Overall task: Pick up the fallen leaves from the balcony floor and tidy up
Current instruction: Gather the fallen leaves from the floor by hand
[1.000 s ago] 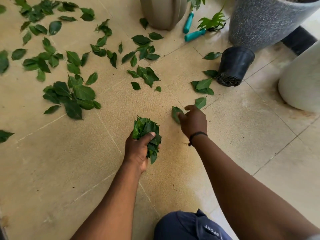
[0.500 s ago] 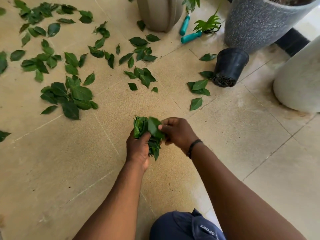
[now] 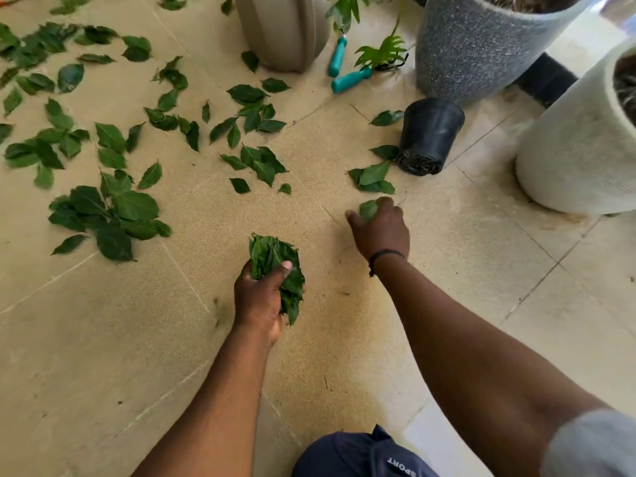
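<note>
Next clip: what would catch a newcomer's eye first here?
Green leaves lie scattered over the tan floor tiles, mostly at upper left. At centre, the left hand grips a thick bunch of leaves, while the right hand reaches onto a single leaf near a tipped-over black pot.

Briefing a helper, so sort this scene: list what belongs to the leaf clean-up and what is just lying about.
Job:
- bundle of leaves gripped by left hand
- single leaf under right hand
- scattered leaves on floor

Lying about:
- tipped black pot
- teal-handled shears
- large planters
</note>
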